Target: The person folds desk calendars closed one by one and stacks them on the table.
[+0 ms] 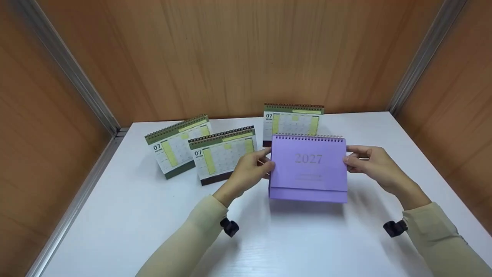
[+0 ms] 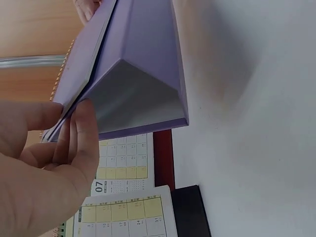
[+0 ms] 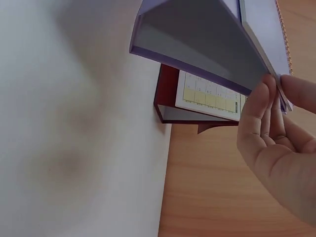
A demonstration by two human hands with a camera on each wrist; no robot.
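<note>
A purple 2027 desk calendar, spiral-bound along its top, is held up a little above the white table, its shadow beneath it. At its left edge, my left hand pinches the cover and pages between thumb and fingers. My right hand pinches the opposite edge the same way. From the left wrist view, the open triangular side of the purple stand shows, and its base is off the table. The right wrist view shows my right thumb and fingers around the page edges.
Behind the purple calendar stands a desk calendar with a dark red base. To the left are one with a dark brown base and one with a green base. Wooden panels enclose the white table at back and sides.
</note>
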